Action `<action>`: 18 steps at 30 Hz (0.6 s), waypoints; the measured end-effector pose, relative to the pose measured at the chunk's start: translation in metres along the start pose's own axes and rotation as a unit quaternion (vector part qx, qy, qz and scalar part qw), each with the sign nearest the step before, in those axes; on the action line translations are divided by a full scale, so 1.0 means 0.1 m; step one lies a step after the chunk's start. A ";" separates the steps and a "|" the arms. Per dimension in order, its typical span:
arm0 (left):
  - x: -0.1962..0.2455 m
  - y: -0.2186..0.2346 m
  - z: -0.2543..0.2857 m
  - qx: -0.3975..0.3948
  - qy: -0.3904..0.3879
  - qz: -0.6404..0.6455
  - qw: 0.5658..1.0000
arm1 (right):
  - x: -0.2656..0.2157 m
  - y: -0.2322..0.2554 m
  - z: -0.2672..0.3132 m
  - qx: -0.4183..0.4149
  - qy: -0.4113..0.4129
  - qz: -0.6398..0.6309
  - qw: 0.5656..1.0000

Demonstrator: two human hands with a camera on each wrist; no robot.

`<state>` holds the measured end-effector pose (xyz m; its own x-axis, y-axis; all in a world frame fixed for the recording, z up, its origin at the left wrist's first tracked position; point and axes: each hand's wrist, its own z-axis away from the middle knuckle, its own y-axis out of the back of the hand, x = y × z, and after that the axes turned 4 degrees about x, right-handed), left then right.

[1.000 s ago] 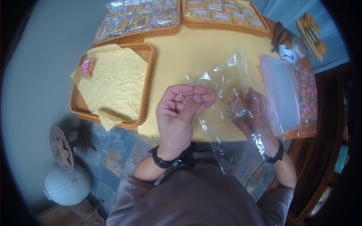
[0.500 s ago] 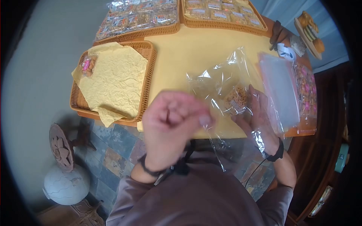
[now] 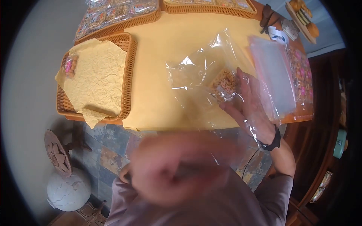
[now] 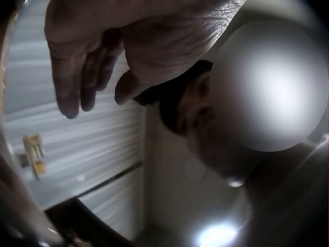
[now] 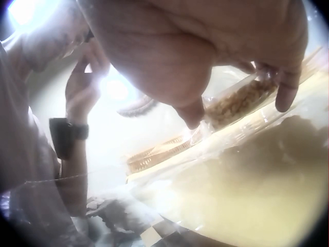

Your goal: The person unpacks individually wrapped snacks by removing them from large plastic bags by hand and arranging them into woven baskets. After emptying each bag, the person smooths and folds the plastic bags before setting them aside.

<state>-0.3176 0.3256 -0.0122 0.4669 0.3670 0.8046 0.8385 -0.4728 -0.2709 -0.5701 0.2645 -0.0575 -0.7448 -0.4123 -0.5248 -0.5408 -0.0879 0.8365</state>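
Observation:
My right hand [image 3: 254,109] is at the table's front, with thumb and fingers spread around a small packet of golden crunchy snack [image 3: 224,84]. In the right wrist view the packet [image 5: 241,103] lies between thumb and fingertips. A large clear plastic bag [image 3: 188,73] surrounds the packet, and its film overlaps my hand and wrist. Raised close under the head camera, my left hand [image 3: 184,165] is badly blurred. The left wrist view shows that hand [image 4: 139,46] with loosely extended fingers [image 4: 67,92], thumb apart, and nothing between them.
A wicker basket [image 3: 130,75] lined with crumpled paper stands at left, one small packet [image 3: 70,67] in it. Two baskets of packets stand behind. Flat clear bags [image 3: 273,75] and pink-labelled packets [image 3: 300,71] lie at right. A tape roll [image 3: 278,35] sits beyond.
My left hand has risen from beside the bag towards the head camera and blurred. My right hand stays at the packet. The head view has shifted, moving the table up and left.

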 end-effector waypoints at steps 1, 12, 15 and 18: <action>-0.13 0.02 -0.11 0.040 0.067 -0.106 0.991 | 0.00 0.00 0.00 0.000 0.000 0.002 1.000; -0.96 0.30 -0.42 0.133 0.199 -0.465 0.853 | -0.01 0.30 0.45 -0.110 0.120 0.060 0.985; -0.90 0.31 -0.42 0.148 0.173 -0.444 0.867 | 0.04 0.51 0.70 -0.122 0.165 0.082 0.975; -0.78 0.31 -0.37 0.122 0.101 -0.494 0.855 | 0.09 0.88 0.85 -0.072 0.147 0.095 0.982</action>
<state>-0.3389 0.2529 -0.0638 -0.5409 0.3335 0.7721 0.8404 0.1779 0.5119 -0.6582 0.3304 -0.0019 -0.6710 -0.6752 -0.3065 -0.3261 -0.1025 0.9398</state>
